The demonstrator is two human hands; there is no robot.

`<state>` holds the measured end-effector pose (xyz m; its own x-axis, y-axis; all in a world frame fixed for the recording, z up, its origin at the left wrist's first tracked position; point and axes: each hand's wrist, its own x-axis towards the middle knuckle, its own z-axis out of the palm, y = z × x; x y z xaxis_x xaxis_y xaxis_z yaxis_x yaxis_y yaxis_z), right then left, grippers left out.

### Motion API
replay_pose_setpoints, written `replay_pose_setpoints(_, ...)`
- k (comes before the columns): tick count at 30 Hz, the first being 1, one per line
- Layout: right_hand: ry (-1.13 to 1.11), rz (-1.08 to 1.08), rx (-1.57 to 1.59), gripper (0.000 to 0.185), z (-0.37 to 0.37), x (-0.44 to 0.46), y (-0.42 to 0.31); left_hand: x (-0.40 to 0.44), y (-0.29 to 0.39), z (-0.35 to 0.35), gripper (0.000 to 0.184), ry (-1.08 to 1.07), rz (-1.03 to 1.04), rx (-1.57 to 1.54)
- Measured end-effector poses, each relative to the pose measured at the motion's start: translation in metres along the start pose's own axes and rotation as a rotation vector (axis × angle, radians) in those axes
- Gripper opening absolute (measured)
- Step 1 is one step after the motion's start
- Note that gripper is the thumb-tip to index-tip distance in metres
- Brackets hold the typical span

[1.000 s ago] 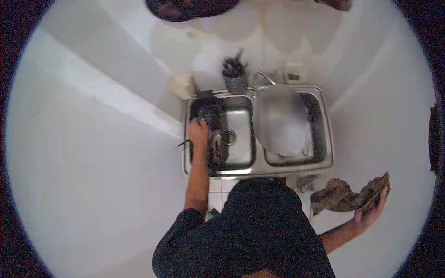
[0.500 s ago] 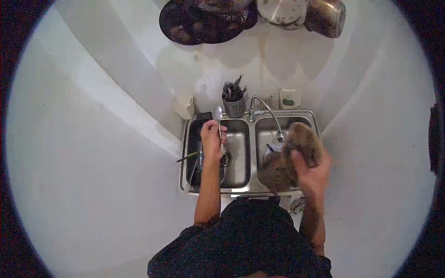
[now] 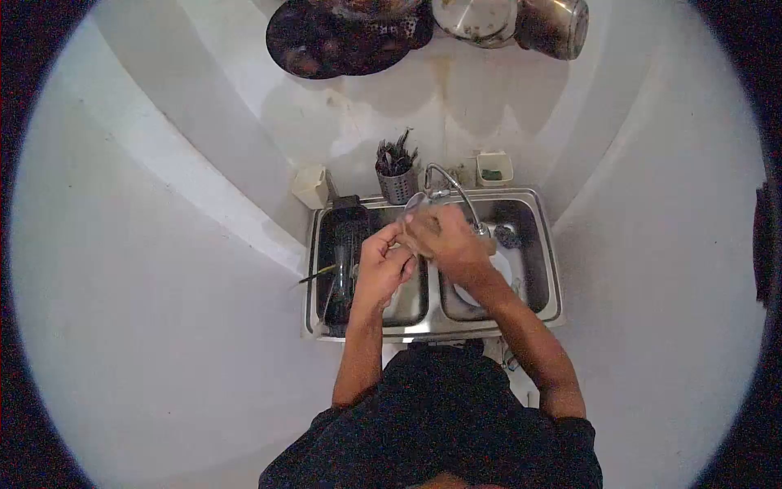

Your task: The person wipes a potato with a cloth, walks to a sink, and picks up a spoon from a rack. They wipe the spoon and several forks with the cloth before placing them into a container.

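Note:
A metal spoon (image 3: 417, 200) points up and away from me between my two hands, its bowl just short of the faucet. My left hand (image 3: 383, 267) is closed on the handle end, over the left basin. The right hand (image 3: 450, 242) is closed around the upper part of the spoon, close beside the left fingers. Motion blurs its fingertips. A tan patch shows below its knuckles, and I cannot make out whether that is something held. Partly behind my right forearm, a white dish (image 3: 505, 265) lies in the right basin.
Both hands are over a double steel sink (image 3: 533, 196). A dark scrubber (image 3: 507, 236) lies in the right basin, and a black rack (image 3: 346, 236) stands at left. Behind are a faucet (image 3: 456, 183), a cutlery holder (image 3: 397, 187) and a white container (image 3: 494, 169). Pans (image 3: 342, 41) hang above.
My right hand has come left from over the right basin to the spoon, uncovering the scrubber. The spoon has tilted to the right. My view has shifted slightly.

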<state>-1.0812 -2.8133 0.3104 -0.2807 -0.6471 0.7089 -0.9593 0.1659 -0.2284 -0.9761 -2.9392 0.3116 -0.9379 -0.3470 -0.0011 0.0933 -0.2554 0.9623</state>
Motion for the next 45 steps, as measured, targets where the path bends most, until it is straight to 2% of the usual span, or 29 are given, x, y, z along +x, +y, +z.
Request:
replay_pose_setpoints(2, 0.038, 0.013, -0.059, 0.029, -0.003, 0.002, 0.011, -0.002, -0.003, -0.003, 0.032, 0.006, -0.009, -0.004)
replay_pose_setpoints(5, -0.019, 0.148, 0.029, 0.03, 0.003, -0.006, 0.005, -0.004, -0.003, 0.0, 0.033, 0.026, -0.021, 0.011)
replay_pose_setpoints(8, -0.089, 0.018, 0.068, 0.032, 0.009, -0.028, 0.007, -0.001, -0.009, 0.002, 0.029, 0.04, -0.018, 0.055)
replay_pose_setpoints(10, 0.033, 0.079, 0.056, 0.033, 0.001, -0.02, 0.009, -0.001, -0.011, 0.002, 0.028, 0.033, -0.018, 0.055)
replay_pose_setpoints(12, -0.051, 0.071, -0.085, 0.036, -0.006, -0.009, 0.022, 0.0, -0.012, 0.004, 0.028, 0.02, -0.011, 0.025)
replay_pose_setpoints(15, -0.166, 0.688, 0.553, 0.035, 0.001, -0.005, 0.008, 0.002, -0.008, 0.003, 0.028, -0.004, -0.049, -0.047)
replay_pose_setpoints(16, -0.151, 0.547, 0.462, 0.035, 0.002, -0.01, 0.009, 0.005, -0.013, -0.004, 0.03, -0.064, -0.064, 0.0)
replay_pose_setpoints(21, -0.061, 0.005, -0.083, 0.035, -0.004, -0.023, 0.031, 0.008, -0.018, -0.001, 0.03, -0.023, -0.045, -0.053)
replay_pose_setpoints(22, -0.181, 0.798, 0.343, 0.034, -0.034, 0.011, 0.018, 0.009, -0.018, 0.007, 0.03, 0.004, -0.031, -0.078)
replay_pose_setpoints(25, 0.202, 0.513, 0.058, 0.039, -0.019, -0.015, 0.049, 0.005, -0.014, 0.001, 0.033, -0.033, -0.004, -0.121)
replay_pose_setpoints(26, 0.298, 0.618, 0.411, 0.037, -0.013, -0.021, 0.056, 0.007, -0.017, -0.001, 0.029, -0.035, 0.002, -0.141)
replay_pose_setpoints(29, 0.375, 1.01, 1.289, 0.037, -0.01, -0.015, 0.019, 0.01, -0.019, 0.001, 0.035, -0.095, -0.049, -0.229)
replay_pose_setpoints(33, 0.34, 0.972, 1.388, 0.032, 0.005, -0.015, -0.006, 0.009, -0.021, 0.003, 0.038, -0.116, -0.053, -0.253)
replay_pose_setpoints(37, 0.239, 0.947, 1.303, 0.024, 0.011, -0.023, -0.003, 0.006, -0.021, 0.01, 0.051, -0.056, -0.054, -0.164)
replay_pose_setpoints(40, 0.244, 0.947, 1.442, 0.023, 0.004, -0.021, -0.01, 0.006, -0.023, 0.012, 0.062, -0.046, -0.036, -0.113)
replay_pose_setpoints(43, 0.017, 0.976, 1.416, 0.022, -0.001, -0.025, -0.01, 0.005, -0.025, 0.013, 0.068, -0.052, -0.011, -0.065)
replay_pose_setpoints(45, -0.001, 0.978, 1.493, 0.022, -0.008, -0.026, -0.011, 0.001, -0.025, 0.013, 0.069, -0.062, 0.005, -0.034)
